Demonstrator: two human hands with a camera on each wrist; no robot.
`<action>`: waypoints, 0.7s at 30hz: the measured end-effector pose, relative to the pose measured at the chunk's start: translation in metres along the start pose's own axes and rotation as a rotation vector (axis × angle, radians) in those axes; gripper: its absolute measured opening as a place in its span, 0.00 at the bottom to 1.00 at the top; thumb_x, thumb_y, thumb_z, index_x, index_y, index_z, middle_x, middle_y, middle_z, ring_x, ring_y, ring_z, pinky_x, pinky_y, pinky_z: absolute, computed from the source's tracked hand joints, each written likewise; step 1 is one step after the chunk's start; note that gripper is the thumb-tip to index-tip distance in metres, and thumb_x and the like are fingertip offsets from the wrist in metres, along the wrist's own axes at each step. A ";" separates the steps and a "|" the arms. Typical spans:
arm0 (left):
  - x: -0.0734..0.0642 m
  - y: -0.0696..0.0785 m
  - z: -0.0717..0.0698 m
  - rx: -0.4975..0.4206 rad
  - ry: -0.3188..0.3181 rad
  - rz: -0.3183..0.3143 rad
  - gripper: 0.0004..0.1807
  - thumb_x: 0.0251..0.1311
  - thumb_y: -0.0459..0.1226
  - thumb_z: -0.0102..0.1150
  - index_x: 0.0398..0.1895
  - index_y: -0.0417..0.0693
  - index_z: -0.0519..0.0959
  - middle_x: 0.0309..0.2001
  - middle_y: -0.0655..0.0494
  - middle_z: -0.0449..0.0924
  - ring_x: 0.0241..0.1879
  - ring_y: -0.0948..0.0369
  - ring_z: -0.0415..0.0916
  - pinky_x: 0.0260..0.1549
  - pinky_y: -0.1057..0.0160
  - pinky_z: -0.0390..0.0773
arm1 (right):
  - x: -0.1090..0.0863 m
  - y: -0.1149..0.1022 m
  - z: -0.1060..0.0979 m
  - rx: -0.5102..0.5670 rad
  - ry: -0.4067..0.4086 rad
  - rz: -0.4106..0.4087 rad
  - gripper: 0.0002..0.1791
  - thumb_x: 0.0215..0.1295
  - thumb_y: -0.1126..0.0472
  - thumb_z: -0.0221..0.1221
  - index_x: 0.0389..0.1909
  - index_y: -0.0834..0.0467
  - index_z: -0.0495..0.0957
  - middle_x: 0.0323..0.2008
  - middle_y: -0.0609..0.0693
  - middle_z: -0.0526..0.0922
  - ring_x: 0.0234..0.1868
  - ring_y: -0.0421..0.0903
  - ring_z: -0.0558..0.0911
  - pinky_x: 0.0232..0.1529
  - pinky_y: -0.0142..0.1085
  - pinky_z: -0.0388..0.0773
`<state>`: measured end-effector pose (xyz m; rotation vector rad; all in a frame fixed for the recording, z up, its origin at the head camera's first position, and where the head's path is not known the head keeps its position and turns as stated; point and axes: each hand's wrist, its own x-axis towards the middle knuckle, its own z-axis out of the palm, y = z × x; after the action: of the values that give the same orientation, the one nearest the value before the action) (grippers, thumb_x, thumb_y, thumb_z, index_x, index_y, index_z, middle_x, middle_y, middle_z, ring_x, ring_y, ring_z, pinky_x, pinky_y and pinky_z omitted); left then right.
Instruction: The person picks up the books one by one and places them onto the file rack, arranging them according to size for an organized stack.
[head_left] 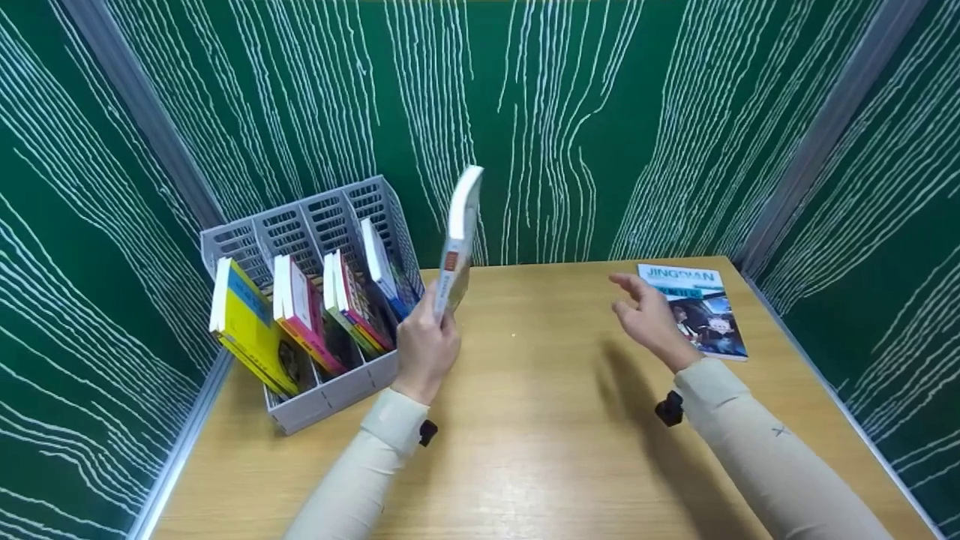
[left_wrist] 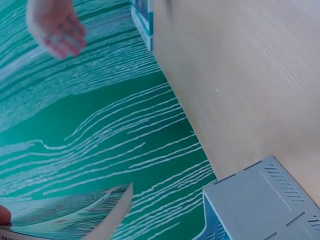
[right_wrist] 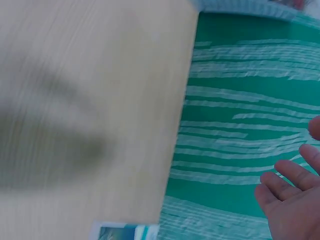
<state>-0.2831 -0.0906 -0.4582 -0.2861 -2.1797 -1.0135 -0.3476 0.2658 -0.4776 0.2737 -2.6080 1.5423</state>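
Note:
In the head view my left hand (head_left: 429,346) grips a book (head_left: 459,240) by its lower end and holds it upright above the table, spine toward me. Pages of that book (left_wrist: 70,215) and a fingertip show at the lower left of the left wrist view. My right hand (head_left: 646,313) is raised over the table with nothing in it, its fingers loosely extended, as the right wrist view of the hand (right_wrist: 295,195) also shows. Behind it lies a magazine (head_left: 705,311) with JINGDIAN on its cover. The grey file rack (head_left: 330,401) stands left of my left hand.
Several books lean in the rack's compartments, among them a yellow book (head_left: 259,322), a pink-spined book (head_left: 307,311) and a blue-white book (head_left: 388,270). The wooden table (head_left: 525,420) meets green walls (head_left: 555,135) with white wavy lines at the back and sides.

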 end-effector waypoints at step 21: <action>0.005 -0.029 -0.001 -0.141 0.395 -0.229 0.18 0.79 0.32 0.56 0.64 0.26 0.78 0.59 0.30 0.86 0.56 0.38 0.87 0.56 0.38 0.87 | -0.002 0.104 -0.043 -0.376 -0.203 0.346 0.39 0.79 0.62 0.44 0.86 0.69 0.44 0.86 0.74 0.40 0.86 0.77 0.43 0.81 0.74 0.44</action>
<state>-0.2991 -0.1111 -0.4713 0.0990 -1.8126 -1.2358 -0.3674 0.3527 -0.5466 -0.0622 -3.1691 1.1077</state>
